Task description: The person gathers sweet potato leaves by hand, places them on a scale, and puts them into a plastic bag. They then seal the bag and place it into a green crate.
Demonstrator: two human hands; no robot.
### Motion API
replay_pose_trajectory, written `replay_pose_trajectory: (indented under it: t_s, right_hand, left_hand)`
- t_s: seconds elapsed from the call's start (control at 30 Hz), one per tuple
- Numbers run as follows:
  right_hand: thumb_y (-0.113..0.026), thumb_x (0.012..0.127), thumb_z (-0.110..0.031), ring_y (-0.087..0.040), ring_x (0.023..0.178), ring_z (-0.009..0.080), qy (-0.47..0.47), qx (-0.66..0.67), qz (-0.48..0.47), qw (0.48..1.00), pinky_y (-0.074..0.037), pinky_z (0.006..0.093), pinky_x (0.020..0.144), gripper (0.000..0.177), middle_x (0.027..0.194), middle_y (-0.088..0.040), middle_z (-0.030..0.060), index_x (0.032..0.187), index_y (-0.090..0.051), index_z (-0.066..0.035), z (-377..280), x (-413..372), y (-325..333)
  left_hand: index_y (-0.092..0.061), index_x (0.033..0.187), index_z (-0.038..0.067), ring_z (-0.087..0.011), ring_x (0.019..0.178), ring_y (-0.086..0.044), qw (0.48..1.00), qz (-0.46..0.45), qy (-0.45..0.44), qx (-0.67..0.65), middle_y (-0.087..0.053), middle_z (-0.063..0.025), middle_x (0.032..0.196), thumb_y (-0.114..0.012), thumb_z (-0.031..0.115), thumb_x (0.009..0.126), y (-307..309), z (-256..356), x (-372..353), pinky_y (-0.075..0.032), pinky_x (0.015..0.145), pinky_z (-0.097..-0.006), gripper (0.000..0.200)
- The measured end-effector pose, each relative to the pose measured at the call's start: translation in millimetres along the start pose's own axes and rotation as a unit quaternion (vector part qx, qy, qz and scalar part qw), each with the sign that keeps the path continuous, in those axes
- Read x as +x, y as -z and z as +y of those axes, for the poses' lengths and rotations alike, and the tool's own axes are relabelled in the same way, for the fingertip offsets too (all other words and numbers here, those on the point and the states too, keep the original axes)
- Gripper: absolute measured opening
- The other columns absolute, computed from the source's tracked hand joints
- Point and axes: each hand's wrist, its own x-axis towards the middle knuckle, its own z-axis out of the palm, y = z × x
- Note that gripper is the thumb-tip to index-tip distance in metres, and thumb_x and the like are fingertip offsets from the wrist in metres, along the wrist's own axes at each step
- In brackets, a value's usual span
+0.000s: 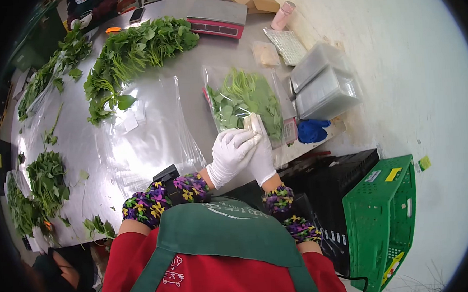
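Observation:
My left hand (pixel 230 154) and my right hand (pixel 261 154), both in white gloves, meet at the near side of a clear plastic bag (pixel 214 75) of leafy greens (pixel 247 92). The left fingers are curled and press against the right hand. Closed together, the right hand's fingers point away from me over the bag; what either hand grips is hidden. Beneath the bag, red edges and a small display panel (pixel 290 131) show, apparently of a scale. Left of it lies a stack of empty clear bags (pixel 162 134) with small white slips.
Heaped greens (pixel 134 51) lie across the metal table, with another scale (pixel 217 20) behind. Clear plastic bins (pixel 326 83), a blue cloth item (pixel 312 131) and a pink bottle (pixel 283 15) stand right. A green crate (pixel 354 213) is low right. Other people work at the left edges.

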Motion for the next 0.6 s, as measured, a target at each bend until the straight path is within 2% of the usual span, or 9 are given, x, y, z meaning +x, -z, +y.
replay_pose_trajectory:
  t_s: [0.13,0.17,0.2,0.23,0.4,0.47,0.5,0.53,0.6]
  right_hand:
    - [-0.052,0.091,-0.012,-0.044,0.131,0.0391,0.056,-0.046,-0.008,0.997,-0.035,0.0412,0.114,0.055,0.143,-0.044,0.0212,0.143,-0.039,0.004,17,21,-3]
    - [-0.047,0.095,-0.01,-0.042,0.134,0.0313,-0.017,0.228,-0.003,0.974,-0.033,0.0372,0.115,0.051,0.143,-0.045,0.0176,0.144,-0.038,0.003,14,24,-4]
    - [-0.043,0.1,-0.008,-0.04,0.137,0.0235,-0.091,0.482,0.0,0.871,-0.03,0.0331,0.116,0.048,0.143,-0.047,0.014,0.146,-0.036,0.003,13,26,-4]
    - [-0.042,0.1,-0.009,-0.043,0.134,0.0221,-0.074,0.22,-0.076,0.97,-0.033,0.0324,0.113,0.047,0.143,-0.047,0.0138,0.145,-0.037,0.004,17,32,8]
    - [-0.048,0.1,-0.013,-0.056,0.121,0.025,-0.213,0.337,0.001,0.917,-0.044,0.0321,0.1,0.042,0.131,-0.058,0.0146,0.14,-0.048,0.002,20,53,-5]
    - [-0.057,0.096,-0.013,-0.067,0.082,0.0274,-0.05,0.037,0.096,0.993,-0.053,0.0361,0.077,0.039,0.101,-0.069,0.018,0.134,-0.055,-0.004,24,67,-16]
    - [-0.061,0.093,-0.019,-0.065,0.07,0.027,-0.054,0.019,0.113,0.992,-0.052,0.0402,0.071,0.043,0.083,-0.068,0.0152,0.134,-0.057,-0.01,24,69,-22]
    - [-0.061,0.093,-0.019,-0.065,0.07,0.027,-0.052,0.019,0.113,0.992,-0.052,0.0402,0.071,0.043,0.083,-0.068,0.0152,0.134,-0.057,-0.01,17,74,-16]
    - [-0.067,0.088,-0.024,-0.063,0.064,0.0287,-0.214,0.023,-0.071,0.974,-0.051,0.0426,0.066,0.047,0.076,-0.066,0.0117,0.134,-0.059,-0.017,-4,85,3]
  left_hand:
    - [-0.068,0.106,0.015,-0.0213,0.091,-0.063,1.0,0.021,0.012,-0.017,-0.065,0.0003,0.102,-0.076,0.005,0.071,-3,2,5,-0.049,0.079,-0.0358,0.037]
    - [-0.068,0.107,0.015,-0.0212,0.091,-0.063,0.999,0.021,0.018,-0.017,-0.065,0.0004,0.102,-0.076,0.005,0.071,-3,3,6,-0.049,0.079,-0.0356,0.038]
    - [-0.069,0.107,0.015,-0.0211,0.09,-0.063,0.999,0.019,0.024,-0.018,-0.066,0.0005,0.102,-0.076,0.005,0.071,-4,3,7,-0.049,0.078,-0.0354,0.038]
    - [-0.069,0.108,0.015,-0.0209,0.09,-0.063,0.999,0.019,0.025,-0.015,-0.066,0.0011,0.103,-0.076,0.005,0.071,-5,1,7,-0.049,0.077,-0.0348,0.039]
    - [-0.07,0.107,0.015,-0.0206,0.09,-0.063,0.999,0.026,0.024,-0.023,-0.066,0.0017,0.104,-0.075,0.007,0.071,-10,5,12,-0.048,0.076,-0.0344,0.038]
    - [-0.07,0.107,0.016,-0.0205,0.09,-0.063,0.999,0.023,0.027,-0.025,-0.066,0.0019,0.104,-0.075,0.007,0.07,-11,7,12,-0.048,0.076,-0.0344,0.038]
    - [-0.07,0.107,0.016,-0.0205,0.09,-0.063,0.999,0.021,0.027,-0.033,-0.066,0.002,0.104,-0.075,0.008,0.07,-12,7,11,-0.048,0.076,-0.0345,0.039]
    - [-0.07,0.107,0.016,-0.0205,0.089,-0.063,0.999,0.02,0.028,-0.041,-0.066,0.0021,0.104,-0.075,0.009,0.069,-13,7,10,-0.048,0.076,-0.0346,0.04]
    - [-0.07,0.107,0.015,-0.0206,0.089,-0.062,0.999,0.018,0.03,-0.032,-0.066,0.0022,0.104,-0.075,0.009,0.067,-13,7,12,-0.048,0.076,-0.0347,0.041]
